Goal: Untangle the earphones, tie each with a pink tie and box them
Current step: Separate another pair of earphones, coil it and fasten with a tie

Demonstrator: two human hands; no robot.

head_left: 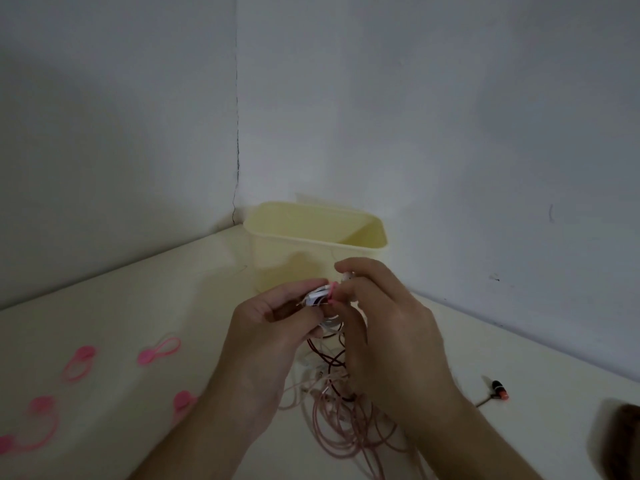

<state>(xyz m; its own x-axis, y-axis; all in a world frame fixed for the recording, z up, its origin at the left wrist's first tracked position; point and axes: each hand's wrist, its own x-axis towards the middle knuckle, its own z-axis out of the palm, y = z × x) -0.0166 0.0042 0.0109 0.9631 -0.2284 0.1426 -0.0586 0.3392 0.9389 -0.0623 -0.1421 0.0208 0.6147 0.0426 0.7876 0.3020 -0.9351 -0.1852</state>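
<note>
**Hands wrap a pink tie round a white coil**

Hands meet above the bench; the left hand [273, 327] grips a coiled white earphone [320, 296], while the right hand [377, 320] pinches a pink tie [333, 292] looped over that coil; below them a tangle of pink and dark red earphone cords [341, 407] lies on the bench [138, 306]; spare pink ties [160, 351] lie at left; a pale yellow box [311, 244] stands open just behind the hands, in the corner.
</note>
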